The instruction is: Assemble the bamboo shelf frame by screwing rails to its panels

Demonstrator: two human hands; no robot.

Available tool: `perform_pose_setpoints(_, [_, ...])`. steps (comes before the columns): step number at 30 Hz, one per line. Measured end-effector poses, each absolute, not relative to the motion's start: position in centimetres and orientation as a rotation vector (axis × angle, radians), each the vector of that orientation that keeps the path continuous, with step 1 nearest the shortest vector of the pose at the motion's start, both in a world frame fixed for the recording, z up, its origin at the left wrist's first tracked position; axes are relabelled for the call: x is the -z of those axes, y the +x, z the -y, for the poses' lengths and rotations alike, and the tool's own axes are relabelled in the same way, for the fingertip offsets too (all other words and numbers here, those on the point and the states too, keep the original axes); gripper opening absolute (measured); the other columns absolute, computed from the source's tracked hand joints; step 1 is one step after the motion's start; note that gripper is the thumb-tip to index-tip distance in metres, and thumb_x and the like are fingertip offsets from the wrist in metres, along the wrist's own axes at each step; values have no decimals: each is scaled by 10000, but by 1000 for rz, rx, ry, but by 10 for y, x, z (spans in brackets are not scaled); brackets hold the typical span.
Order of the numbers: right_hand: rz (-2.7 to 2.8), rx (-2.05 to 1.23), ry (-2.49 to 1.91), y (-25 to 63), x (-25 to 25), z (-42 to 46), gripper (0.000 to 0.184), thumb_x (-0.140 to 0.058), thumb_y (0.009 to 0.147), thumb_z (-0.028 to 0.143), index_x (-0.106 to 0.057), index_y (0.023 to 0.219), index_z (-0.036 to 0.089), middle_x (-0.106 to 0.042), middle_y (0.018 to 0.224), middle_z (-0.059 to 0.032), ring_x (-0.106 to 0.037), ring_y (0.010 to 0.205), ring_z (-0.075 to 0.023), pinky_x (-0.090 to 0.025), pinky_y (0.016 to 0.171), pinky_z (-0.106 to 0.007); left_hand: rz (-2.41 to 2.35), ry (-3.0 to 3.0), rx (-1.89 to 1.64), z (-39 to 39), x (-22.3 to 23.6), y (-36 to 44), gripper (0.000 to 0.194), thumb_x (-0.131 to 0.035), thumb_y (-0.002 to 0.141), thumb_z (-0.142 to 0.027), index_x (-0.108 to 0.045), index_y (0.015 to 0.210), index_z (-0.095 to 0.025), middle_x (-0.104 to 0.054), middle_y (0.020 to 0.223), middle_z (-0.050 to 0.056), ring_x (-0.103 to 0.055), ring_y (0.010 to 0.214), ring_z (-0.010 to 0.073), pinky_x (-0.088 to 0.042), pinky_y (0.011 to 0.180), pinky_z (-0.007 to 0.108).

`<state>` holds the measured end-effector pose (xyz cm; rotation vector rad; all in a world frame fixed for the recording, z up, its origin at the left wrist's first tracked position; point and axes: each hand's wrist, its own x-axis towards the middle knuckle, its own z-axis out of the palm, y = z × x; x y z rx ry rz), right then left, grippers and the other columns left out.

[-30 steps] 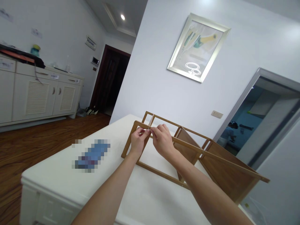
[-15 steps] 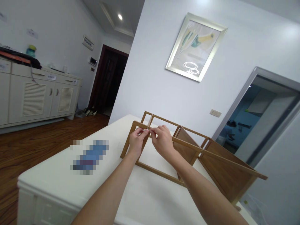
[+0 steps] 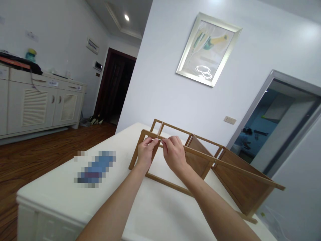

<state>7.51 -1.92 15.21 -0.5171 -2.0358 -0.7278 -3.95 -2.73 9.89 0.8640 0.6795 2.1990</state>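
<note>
A brown wooden shelf rack (image 3: 243, 184) lies on its side across the white table (image 3: 160, 217), its slatless end frame toward the left. My left hand (image 3: 145, 154) is closed around a crossbar near that end, with the thumb and fingertips at the upper rail. Just right of it, my right hand (image 3: 174, 152) pinches a small thin light-coloured piece (image 3: 159, 139) against the same rail. That piece is mostly covered by fingertips, so its kind cannot be made out.
A blurred blue item (image 3: 97, 169) lies on the table left of my hands. Beyond are a white cabinet (image 3: 35, 103) with things on top, a dark doorway (image 3: 114, 87), a framed picture (image 3: 208, 50) on the wall, and a mirror-like opening (image 3: 265, 124) at right.
My right hand has shifted slightly right and turned at the rail, a little farther from the left fingertips. My left hand and the rack stay nearly in place.
</note>
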Motion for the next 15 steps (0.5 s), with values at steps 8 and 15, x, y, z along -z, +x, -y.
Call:
perform_pose_setpoints(8, [2017,732,-538,74,-147,16,206,-457,958,182,-615,827,188,-472,737,-42,-440,714,-179,-397,662,-314,-722,877,-2195,26,-96,-39,315,-746,723,-429,-720,880,-157,-680,838,38,-605,810,172,-459,761,283])
perform_pose_setpoints(15, [2000,743,-582,71,-139,20,220,-452,963,191,-609,811,167,-475,743,-46,-446,708,-172,-394,644,-303,-745,893,-2195,28,-95,-40,297,-742,740,-437,-715,840,-159,-663,836,27,-574,803,161,-451,759,269])
